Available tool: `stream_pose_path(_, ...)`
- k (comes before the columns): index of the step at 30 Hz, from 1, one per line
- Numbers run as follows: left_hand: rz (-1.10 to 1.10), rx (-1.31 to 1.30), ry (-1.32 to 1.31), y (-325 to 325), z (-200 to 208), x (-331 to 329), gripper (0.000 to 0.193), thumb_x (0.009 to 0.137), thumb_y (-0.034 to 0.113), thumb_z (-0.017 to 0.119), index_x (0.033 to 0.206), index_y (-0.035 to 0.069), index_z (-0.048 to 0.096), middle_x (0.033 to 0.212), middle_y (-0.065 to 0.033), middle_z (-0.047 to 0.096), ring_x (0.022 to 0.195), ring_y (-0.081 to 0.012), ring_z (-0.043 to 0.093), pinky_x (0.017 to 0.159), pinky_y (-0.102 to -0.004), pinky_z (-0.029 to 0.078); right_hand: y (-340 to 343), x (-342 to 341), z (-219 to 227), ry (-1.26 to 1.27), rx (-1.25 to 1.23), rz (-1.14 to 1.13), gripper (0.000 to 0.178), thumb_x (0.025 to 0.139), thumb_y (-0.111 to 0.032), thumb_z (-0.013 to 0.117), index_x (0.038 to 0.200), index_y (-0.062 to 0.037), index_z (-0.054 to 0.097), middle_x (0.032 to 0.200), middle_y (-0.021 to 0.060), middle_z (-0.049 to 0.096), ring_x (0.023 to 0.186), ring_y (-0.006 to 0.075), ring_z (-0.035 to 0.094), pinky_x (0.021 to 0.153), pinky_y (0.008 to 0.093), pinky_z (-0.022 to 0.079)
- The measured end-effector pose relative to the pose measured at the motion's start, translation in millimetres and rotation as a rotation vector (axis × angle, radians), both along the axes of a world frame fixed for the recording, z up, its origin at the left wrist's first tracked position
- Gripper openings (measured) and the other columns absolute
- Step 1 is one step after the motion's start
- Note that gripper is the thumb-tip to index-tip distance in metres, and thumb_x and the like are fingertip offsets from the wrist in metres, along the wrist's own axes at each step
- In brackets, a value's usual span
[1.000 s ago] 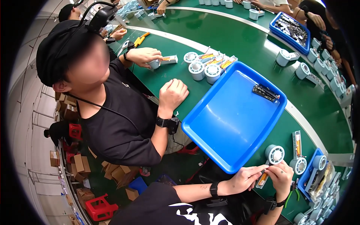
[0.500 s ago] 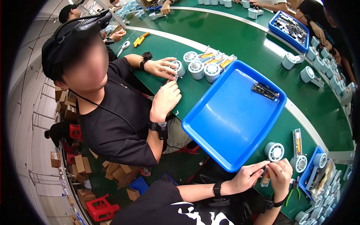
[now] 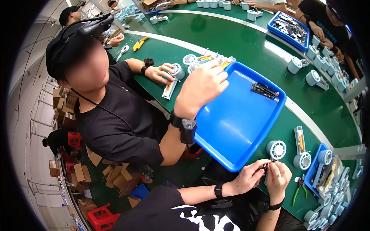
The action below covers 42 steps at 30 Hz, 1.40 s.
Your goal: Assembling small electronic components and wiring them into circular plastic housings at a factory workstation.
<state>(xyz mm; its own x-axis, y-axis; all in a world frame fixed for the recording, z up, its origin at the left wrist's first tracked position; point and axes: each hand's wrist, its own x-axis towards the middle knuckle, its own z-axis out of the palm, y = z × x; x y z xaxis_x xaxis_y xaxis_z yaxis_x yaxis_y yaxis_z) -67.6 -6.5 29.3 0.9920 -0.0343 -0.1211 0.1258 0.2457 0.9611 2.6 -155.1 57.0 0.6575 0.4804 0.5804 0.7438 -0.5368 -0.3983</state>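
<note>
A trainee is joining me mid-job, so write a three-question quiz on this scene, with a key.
1. Multiple choice: what lies inside the large blue plastic tray?
A) red stools
B) slim black strip-shaped parts
C) cardboard boxes
2. True or false: the green-handled metal pliers lie left of the camera wearer's right hand.
3. Short answer: where, relative to the wearer's left hand, is the nearest round pale-blue plastic fan head?

Key: 1. B. 2. False; they lie to its right. 3. Beyond it and to the right.
</note>
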Motion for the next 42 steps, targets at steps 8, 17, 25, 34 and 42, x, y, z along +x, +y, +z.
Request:
stream_pose_path(8, 0.101, -0.045, 0.009, 4.5, 13.3, -25.8, 0.046, 0.1, -0.003, 0.056, 0.145, 0.002, 0.052, 0.111, -0.0081, 0.069, 0.094, -0.0151, 0.068, 0.084, -0.0306, 0.057, 4.7, -71.8, 1.6, 0.498, 0.326, -0.18, 0.053, 0.079, 0.002, 0.079, 0.13, -0.0011, 0.063, 0.103, 0.0135, 0.067, 0.076, 0.0222, 0.065, 0.066, 0.033, 0.053)
stream_pose_path(17, -0.116, 0.362, -0.254, 13.9, 21.4, -9.1, 0.033, 0.093, -0.007, 0.06, 0.123, 0.0, 0.069, 0.113, -0.0126, 0.068, 0.094, -0.0228, 0.071, 0.086, -0.0309, 0.056, -4.8, -75.4, 12.4, 0.558, 0.412, -0.329, 0.07, 0.08, 0.004, 0.072, 0.145, 0.0012, 0.049, 0.101, 0.0138, 0.07, 0.068, 0.0176, 0.064, 0.066, 0.0288, 0.054)
stream_pose_path(25, 0.013, 1.068, -0.63, 15.7, 22.3, 13.5, 0.037, 0.079, -0.012, 0.074, 0.113, 0.002, 0.074, 0.097, -0.0135, 0.064, 0.079, -0.0302, 0.064, 0.073, -0.0357, 0.055, -37.5, -35.8, 16.6, 0.868, 0.625, -0.233, 0.066, 0.083, 0.004, 0.055, 0.148, 0.0005, 0.048, 0.105, 0.0135, 0.072, 0.067, 0.0088, 0.06, 0.064, 0.0232, 0.051)
stream_pose_path(34, 0.02, 0.879, -0.675, 11.1, 28.4, 39.4, 0.031, 0.081, -0.009, 0.076, 0.111, 0.0, 0.074, 0.093, -0.013, 0.072, 0.079, -0.027, 0.07, 0.068, -0.0331, 0.057, -38.6, -30.0, 4.1, 1.153, 0.935, -0.148, 0.067, 0.084, 0.001, 0.047, 0.151, -0.0016, 0.045, 0.106, 0.0147, 0.067, 0.066, 0.0109, 0.059, 0.064, 0.0228, 0.049)
stream_pose_path(42, -0.073, 0.761, -0.607, 13.5, 29.1, 46.6, 0.03, 0.081, -0.008, 0.077, 0.11, -0.001, 0.074, 0.092, -0.0143, 0.074, 0.08, -0.0237, 0.073, 0.069, -0.0291, 0.059, -38.3, -28.7, -0.5, 1.235, 1.078, -0.059, 0.07, 0.08, -0.001, 0.046, 0.15, -0.002, 0.044, 0.106, 0.0161, 0.065, 0.065, 0.0136, 0.059, 0.064, 0.0242, 0.05)
